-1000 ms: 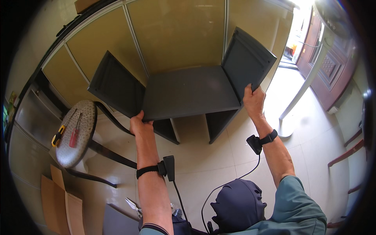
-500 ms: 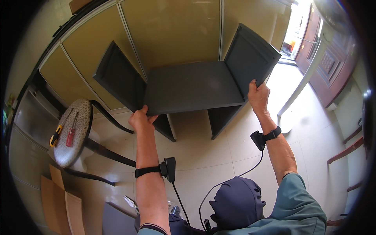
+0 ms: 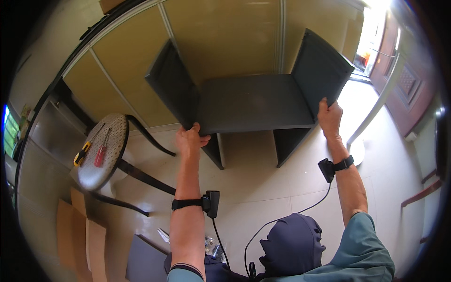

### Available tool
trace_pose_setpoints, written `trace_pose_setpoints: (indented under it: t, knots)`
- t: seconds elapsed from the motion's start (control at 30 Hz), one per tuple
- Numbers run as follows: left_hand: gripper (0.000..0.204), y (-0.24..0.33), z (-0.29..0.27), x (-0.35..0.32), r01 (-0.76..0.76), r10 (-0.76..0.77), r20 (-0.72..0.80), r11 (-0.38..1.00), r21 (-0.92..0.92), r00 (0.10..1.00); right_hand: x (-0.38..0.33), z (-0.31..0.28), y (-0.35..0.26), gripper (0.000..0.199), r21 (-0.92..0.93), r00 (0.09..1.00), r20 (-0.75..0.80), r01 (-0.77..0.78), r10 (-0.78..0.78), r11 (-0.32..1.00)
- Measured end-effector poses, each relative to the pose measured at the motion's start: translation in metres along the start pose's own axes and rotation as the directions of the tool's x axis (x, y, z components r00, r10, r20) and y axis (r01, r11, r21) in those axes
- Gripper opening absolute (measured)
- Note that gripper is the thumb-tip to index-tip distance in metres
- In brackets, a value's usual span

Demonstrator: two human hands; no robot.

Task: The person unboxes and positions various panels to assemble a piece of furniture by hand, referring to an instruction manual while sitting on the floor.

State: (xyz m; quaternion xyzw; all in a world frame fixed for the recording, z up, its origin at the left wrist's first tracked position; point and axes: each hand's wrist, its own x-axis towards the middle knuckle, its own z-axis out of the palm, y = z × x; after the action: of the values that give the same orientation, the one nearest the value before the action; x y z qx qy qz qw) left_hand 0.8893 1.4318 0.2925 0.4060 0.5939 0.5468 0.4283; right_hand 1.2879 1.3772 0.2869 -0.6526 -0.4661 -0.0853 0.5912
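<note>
A dark grey H-shaped furniture frame stands on the floor ahead of me. Its horizontal board (image 3: 253, 101) runs between a left side panel (image 3: 174, 84) and a right side panel (image 3: 322, 68); both rise above the board and continue below it. My left hand (image 3: 189, 140) grips the near corner where the left panel meets the board, its thumb up and some fingers under the edge. On the near edge of the right panel, about board height, my right hand (image 3: 330, 117) is closed. The fingers behind that panel are partly hidden.
At left, a round patterned stool (image 3: 110, 141) with dark legs carries a yellow-black screwdriver (image 3: 82, 154) and a red-handled screwdriver (image 3: 100, 155). Below are an opened cardboard box (image 3: 96, 244), a loose grey panel (image 3: 144, 256) and a bag of small parts (image 3: 215, 249). A partition (image 3: 225, 37) stands behind the frame.
The left side panel has swung inward and leans outward less. Both hands keep their holds. The whole view has shifted, so the scene sits further right.
</note>
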Motion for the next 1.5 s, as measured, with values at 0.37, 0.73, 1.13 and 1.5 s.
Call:
trace_pose_setpoints:
  t: [0.37, 0.73, 1.13, 1.5]
  knots:
    - [0.04, 0.007, -0.006, -0.004, 0.029, -0.034, 0.111, 0.998, 0.049, 0.993, -0.003, -0.012, -0.003, 0.03, -0.019, 0.999, 0.028, 0.038, -0.038, 0.999]
    - [0.042, 0.007, 0.002, -0.02, -0.099, 0.048, 0.189, 0.957, 0.271, 0.981, -0.011, -0.026, 0.006, 0.027, -0.047, 0.998, 0.018, -0.056, 0.057, 0.997]
    - [0.037, -0.026, 0.015, -0.003, -0.152, 0.135, 0.089, 0.961, 0.233, 0.987, -0.004, -0.002, 0.005, 0.026, -0.035, 0.997, 0.065, 0.033, -0.031, 0.999]
    - [0.039, -0.028, 0.033, -0.006, -0.214, 0.242, -0.085, 0.942, 0.258, 0.966, 0.002, -0.008, 0.003, 0.025, -0.022, 0.995, 0.081, 0.068, -0.066, 0.997]
